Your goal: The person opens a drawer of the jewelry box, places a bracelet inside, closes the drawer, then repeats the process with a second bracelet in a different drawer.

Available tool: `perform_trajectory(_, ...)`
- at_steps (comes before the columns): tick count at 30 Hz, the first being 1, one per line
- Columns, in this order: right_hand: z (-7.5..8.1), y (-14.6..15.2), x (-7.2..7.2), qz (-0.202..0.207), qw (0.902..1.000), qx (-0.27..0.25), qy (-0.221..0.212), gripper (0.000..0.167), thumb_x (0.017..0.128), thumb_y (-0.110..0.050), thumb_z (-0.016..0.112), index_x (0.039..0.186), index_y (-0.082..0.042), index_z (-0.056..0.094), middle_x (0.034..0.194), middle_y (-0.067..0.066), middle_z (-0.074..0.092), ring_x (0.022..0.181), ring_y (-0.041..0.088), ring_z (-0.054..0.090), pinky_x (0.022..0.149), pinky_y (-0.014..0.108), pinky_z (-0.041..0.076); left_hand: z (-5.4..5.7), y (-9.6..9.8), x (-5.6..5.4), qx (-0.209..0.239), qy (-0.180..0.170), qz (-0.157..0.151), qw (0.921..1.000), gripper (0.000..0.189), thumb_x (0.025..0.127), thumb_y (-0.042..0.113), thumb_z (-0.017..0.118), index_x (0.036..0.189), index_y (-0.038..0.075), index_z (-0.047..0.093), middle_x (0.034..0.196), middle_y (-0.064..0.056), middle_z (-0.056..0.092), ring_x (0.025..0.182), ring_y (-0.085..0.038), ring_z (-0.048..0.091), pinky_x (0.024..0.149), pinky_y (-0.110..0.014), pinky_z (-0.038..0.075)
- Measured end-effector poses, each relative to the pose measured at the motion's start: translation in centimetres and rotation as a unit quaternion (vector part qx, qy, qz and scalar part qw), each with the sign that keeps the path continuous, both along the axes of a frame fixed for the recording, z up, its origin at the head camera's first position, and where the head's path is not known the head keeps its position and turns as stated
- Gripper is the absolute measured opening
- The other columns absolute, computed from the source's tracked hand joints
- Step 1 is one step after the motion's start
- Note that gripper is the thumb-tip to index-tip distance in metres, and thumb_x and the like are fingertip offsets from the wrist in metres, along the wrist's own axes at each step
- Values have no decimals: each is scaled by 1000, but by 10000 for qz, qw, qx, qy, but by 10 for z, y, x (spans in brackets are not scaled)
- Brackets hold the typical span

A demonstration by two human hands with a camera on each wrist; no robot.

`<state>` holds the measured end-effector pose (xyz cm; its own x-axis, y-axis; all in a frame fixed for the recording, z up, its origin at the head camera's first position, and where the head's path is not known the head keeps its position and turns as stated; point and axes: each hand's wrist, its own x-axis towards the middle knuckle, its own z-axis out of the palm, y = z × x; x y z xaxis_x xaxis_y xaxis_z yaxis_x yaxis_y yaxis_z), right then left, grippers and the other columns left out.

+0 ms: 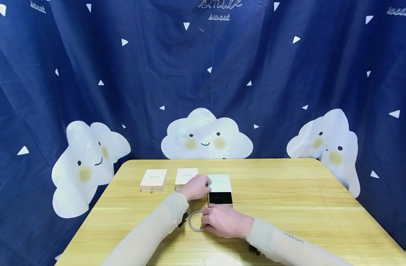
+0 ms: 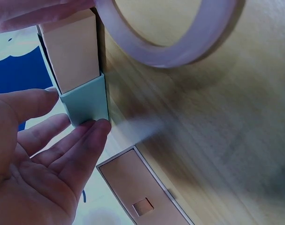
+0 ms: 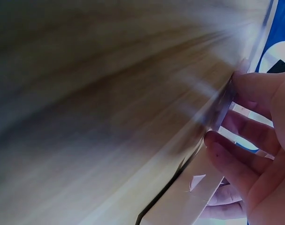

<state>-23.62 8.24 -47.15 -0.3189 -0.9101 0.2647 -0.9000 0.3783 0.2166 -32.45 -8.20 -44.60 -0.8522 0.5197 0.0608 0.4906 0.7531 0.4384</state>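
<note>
My left hand (image 1: 196,187) grips the mint sleeve (image 1: 220,183) of a small drawer box, thumb and fingers at its side and end in the left wrist view. The pale pink drawer (image 2: 72,51) is slid partly out toward me, its black lining (image 1: 220,198) facing up. Just in front of the drawer, my right hand (image 1: 224,221) pinches the right side of a pale mauve bangle (image 2: 161,57) between thumb and fingers. The bangle is close over the table, its right side hidden by the fingers in the head view.
Two closed white-topped pink boxes are on the wooden table (image 1: 289,199): one box (image 1: 154,180) at the left, the other box (image 1: 185,175) just beyond my left hand. A dark blue curtain (image 1: 140,74) with clouds hangs behind the table's far edge.
</note>
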Motion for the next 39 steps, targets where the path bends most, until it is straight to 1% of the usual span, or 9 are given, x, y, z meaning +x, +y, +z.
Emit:
perform_trajectory(9,-1,2,0,6,10000,13,-22,9,89,-33,75,84,-28,69,85,-16,62,79,6,55,69,17,44,-3,0,-2,2,23,-1,10000,43,94,7,62,62,14,33,58,7,20,55,-11,23,54,-23,25)
perform_trajectory(18,2,3,2,4,9998,63,175,13,92,-36,71,85,-27,67,87,-15,65,81,7,62,75,22,50,-3,0,-2,-1,-16,15,10000,42,94,7,62,62,14,35,58,7,23,54,-11,25,54,-23,27)
perform_trajectory(22,5,4,4,-121,9998,42,124,16,94,-39,69,84,-27,66,83,-14,64,80,7,63,67,23,51,-2,0,-1,40,95,-43,9999,42,91,5,62,62,15,33,58,7,22,54,-11,25,53,-23,26)
perform_trajectory(26,9,5,6,-269,9996,47,-20,18,93,-40,70,82,-28,64,76,-13,61,73,6,61,53,23,45,-2,-1,0,91,113,-58,9999,43,90,5,62,63,15,31,58,7,21,54,-11,23,54,-23,25)
perform_trajectory(31,14,6,7,-306,9992,-7,-238,21,93,-41,70,77,-29,61,73,-14,57,68,2,57,51,20,42,-3,-1,-2,103,56,-21,9999,37,90,6,62,65,13,35,59,6,22,55,-11,24,54,-24,25)
perform_trajectory(34,14,7,6,-311,9989,-18,-348,23,93,-41,70,76,-29,61,75,-17,58,71,0,56,54,18,43,-4,-1,-3,139,10,96,9999,18,90,8,64,75,7,54,64,5,37,60,-11,36,60,-25,34)
perform_trajectory(36,14,8,5,-297,9989,9,-369,21,93,-41,71,77,-30,63,77,-18,58,74,0,56,56,17,45,-5,-1,-4,148,-32,205,9997,6,91,10,66,92,4,67,74,2,54,70,-12,48,68,-27,45)
perform_trajectory(38,13,8,5,-251,9992,42,-323,18,92,-40,72,78,-31,66,79,-18,59,76,0,57,58,16,46,-5,-1,-3,170,-76,314,9993,22,91,12,67,112,3,71,90,-2,66,83,-14,56,81,-32,51)
perform_trajectory(39,13,8,4,-228,9993,52,-284,16,92,-40,72,78,-31,68,80,-18,60,77,0,57,59,16,47,-6,-1,-3,164,-101,347,9992,27,92,12,67,117,3,70,97,-4,69,87,-15,58,85,-34,52)
